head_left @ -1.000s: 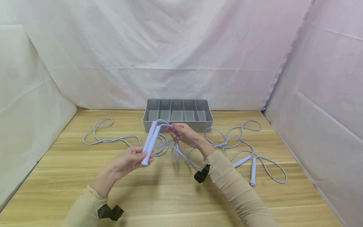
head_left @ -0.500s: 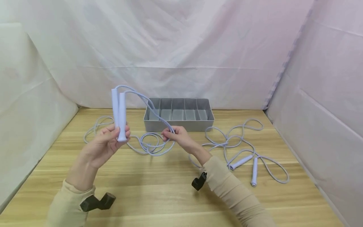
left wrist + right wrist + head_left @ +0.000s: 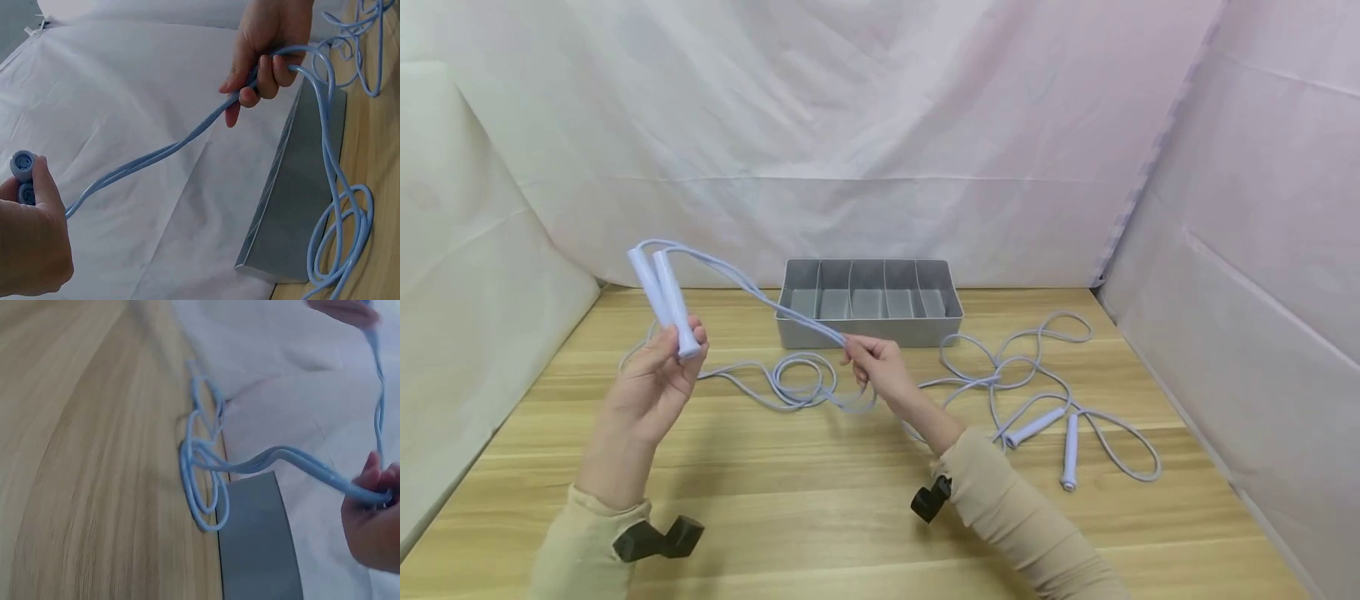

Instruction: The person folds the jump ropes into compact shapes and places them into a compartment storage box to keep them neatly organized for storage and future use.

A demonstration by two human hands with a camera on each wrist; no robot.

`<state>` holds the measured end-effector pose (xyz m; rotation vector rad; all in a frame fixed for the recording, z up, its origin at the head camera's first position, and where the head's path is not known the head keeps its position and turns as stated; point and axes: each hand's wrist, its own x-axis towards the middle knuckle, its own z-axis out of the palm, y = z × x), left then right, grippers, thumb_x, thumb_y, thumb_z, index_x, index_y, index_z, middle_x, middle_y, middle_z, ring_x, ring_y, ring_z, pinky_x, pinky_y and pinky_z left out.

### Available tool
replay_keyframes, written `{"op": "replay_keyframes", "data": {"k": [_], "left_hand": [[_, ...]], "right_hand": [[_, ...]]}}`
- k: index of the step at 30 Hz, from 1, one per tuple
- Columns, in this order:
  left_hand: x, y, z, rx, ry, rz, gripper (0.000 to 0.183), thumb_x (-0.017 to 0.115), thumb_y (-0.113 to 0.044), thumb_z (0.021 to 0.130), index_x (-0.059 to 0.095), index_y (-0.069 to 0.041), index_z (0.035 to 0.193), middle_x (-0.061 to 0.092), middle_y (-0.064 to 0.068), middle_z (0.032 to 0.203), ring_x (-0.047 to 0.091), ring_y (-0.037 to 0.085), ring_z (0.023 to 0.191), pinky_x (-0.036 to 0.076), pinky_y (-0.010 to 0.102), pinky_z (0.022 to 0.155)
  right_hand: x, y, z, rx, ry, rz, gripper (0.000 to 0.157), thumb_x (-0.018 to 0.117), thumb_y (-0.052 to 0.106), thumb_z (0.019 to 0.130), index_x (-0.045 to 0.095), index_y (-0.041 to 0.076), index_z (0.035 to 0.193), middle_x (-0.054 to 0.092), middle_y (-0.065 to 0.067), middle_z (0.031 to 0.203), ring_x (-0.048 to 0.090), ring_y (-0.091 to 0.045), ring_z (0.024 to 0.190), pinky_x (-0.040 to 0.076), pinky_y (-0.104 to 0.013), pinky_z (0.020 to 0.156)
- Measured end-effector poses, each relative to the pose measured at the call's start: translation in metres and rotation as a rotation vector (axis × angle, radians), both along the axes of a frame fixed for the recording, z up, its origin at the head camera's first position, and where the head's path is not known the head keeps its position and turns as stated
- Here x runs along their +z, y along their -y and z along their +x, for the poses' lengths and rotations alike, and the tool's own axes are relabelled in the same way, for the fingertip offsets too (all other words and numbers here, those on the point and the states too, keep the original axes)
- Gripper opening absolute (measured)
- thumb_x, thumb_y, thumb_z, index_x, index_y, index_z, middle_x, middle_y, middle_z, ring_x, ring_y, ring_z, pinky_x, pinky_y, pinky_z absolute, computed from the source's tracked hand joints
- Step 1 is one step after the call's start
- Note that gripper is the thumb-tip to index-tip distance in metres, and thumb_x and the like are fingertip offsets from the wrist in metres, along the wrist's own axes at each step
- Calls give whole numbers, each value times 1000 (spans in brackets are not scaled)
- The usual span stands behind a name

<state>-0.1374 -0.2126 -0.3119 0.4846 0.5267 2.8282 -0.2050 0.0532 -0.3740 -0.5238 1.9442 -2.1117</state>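
My left hand (image 3: 658,379) holds both lavender handles (image 3: 670,292) of a jump rope side by side, raised over the left of the table, their cord ends pointing up. From their tops the doubled cord (image 3: 748,285) runs down to the right into my right hand (image 3: 880,367), whose fingers curl round both strands. Beyond that hand the rest of the cord hangs down and lies in loose coils (image 3: 801,383) on the table. The left wrist view shows the two round handle ends (image 3: 24,164) between thumb and fingers, and the strands taut across to the right hand.
A grey box (image 3: 868,333) with several compartments stands at the back of the wooden table (image 3: 820,517). On the right lies another lavender jump rope, its cord (image 3: 1015,362) tangled and its two handles (image 3: 1070,454) near each other. White cloth (image 3: 865,125) hangs round the back and sides.
My left hand has lifted the two handles and carried them to the left, drawing the doubled cord out. My right hand stays near the same place, gripping the cord.
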Motion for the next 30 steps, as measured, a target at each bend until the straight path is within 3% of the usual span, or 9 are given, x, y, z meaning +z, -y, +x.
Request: {"op": "replay_keyframes", "data": {"k": [3,7,9,12,15,19,25,30], "left_hand": [[-1,-1,-3,87,54,-208,24,34,2,95,55,7,108,63,17,99,64,24,91,50,27,86],[-3,-4,-8,173,124,-611,19,49,-1,91,67,-6,96,67,8,94,65,14,88,51,21,82],[-6,-6,-11,205,134,-812,13,55,-6,89,65,-7,97,68,2,92,65,10,87,51,19,80],[-10,-11,-14,257,101,-1108,29,57,-14,89,56,3,113,68,-5,90,63,4,87,50,15,79],[-12,-15,-15,310,17,-1368,46,57,-16,90,46,16,120,68,3,92,63,5,85,51,17,76],[-13,-18,-15,341,-163,-1615,32,58,-9,88,56,16,107,66,19,90,61,13,77,54,23,68],[-12,-21,-13,305,-379,-1848,17,61,-4,83,64,9,94,66,12,77,58,15,63,50,25,54],[-13,-22,-10,257,-557,-1969,13,64,-4,80,66,5,90,64,5,71,53,9,57,45,23,48]], "right_hand": [[-3,4,5,-44,-319,409,24,50,8,92,62,-5,108,59,-13,75,38,-6,48,34,-16,41],[4,10,16,37,-756,880,20,54,14,91,67,3,99,61,-3,78,52,-10,60,46,-19,55],[10,14,22,91,-928,1031,17,55,18,90,68,7,95,60,0,79,54,-10,63,47,-18,56],[19,18,31,165,-1108,1170,13,58,24,87,64,12,84,56,2,77,51,-8,59,43,-14,50],[30,21,36,231,-1206,1216,12,61,25,83,64,14,81,56,4,78,51,-5,60,40,-11,47],[44,27,34,301,-1268,1216,9,63,24,82,69,17,83,57,7,77,51,-3,61,40,-11,47],[58,26,23,323,-1326,1147,7,64,26,81,69,20,79,53,8,69,35,-4,54,37,-14,44],[62,24,12,308,-1342,1016,7,67,25,80,69,19,79,60,8,76,49,-4,61,43,-16,52]]}}
